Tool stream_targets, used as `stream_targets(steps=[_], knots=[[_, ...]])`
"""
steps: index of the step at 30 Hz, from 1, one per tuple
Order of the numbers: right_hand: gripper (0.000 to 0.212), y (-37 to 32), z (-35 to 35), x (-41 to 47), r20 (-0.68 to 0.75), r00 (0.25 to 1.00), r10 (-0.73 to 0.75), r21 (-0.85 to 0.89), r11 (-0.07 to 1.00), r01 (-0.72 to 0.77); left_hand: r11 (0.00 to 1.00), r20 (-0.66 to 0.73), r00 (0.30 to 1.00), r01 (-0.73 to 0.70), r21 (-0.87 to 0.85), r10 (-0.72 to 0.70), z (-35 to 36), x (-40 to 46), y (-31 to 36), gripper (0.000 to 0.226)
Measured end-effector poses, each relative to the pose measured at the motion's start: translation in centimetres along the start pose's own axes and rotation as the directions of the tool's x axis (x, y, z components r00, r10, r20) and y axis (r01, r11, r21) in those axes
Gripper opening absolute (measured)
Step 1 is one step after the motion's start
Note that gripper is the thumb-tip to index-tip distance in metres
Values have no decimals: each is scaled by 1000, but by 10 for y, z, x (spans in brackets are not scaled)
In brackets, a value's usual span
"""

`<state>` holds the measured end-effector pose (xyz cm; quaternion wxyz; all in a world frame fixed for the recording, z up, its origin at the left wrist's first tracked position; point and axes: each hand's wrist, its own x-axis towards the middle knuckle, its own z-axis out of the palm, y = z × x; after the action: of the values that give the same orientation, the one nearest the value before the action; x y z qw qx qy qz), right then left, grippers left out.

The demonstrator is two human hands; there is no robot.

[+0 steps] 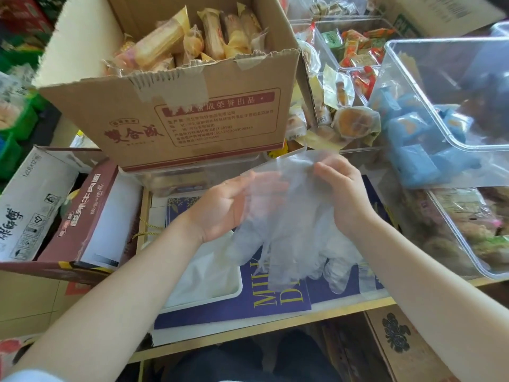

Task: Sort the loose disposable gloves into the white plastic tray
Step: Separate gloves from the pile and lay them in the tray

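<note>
A bunch of clear disposable gloves (292, 232) hangs between my two hands above the purple box lid. My right hand (344, 194) pinches the top edge of the gloves with curled fingers. My left hand (228, 205) lies flat against the left side of the gloves, its fingers straight and partly behind the film. The white plastic tray (234, 290) sits low left of the gloves, under my left forearm, with thin plastic lying in it. More gloves (341, 268) lie on the lid below my right wrist.
A cardboard box of wrapped snacks (176, 106) stands just behind my hands. Clear bins of packets (451, 100) crowd the right side. Cartons (63, 210) stand at the left. The purple lid (275, 307) rests on a wooden edge.
</note>
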<state>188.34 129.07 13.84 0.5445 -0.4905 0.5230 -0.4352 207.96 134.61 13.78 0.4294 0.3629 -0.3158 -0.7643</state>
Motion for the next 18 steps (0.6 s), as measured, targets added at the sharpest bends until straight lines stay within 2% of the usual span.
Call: stream_targets(steps=[5,7,9,13,14,17,18], knots=[[14,0,4,-2,181,983,33,143,988,-59,1000,23,1000,15,-3,-15,5,0,-6,45],[16,0,8,-5,164,986,44,185,980,-74,999,4,1000,6,-41,-6,7,0,-7,45],[22,2,10,-6,100,994,53,150,986,-68,999,-23,1000,-6,-43,5,6,1,-9,48],[21,7,14,-9,-27,998,55,47,997,-53,998,-114,991,-67,22,69,7,-2,-11,73],[23,8,15,-10,-32,998,47,29,999,-46,992,-159,980,-106,74,117,8,-2,-13,68],[25,10,13,-13,-24,999,28,-54,998,-29,887,-276,904,-192,421,326,7,-1,-18,25],[18,10,12,-14,-25,999,21,-72,997,-22,842,-303,877,-183,507,373,7,1,-20,24]])
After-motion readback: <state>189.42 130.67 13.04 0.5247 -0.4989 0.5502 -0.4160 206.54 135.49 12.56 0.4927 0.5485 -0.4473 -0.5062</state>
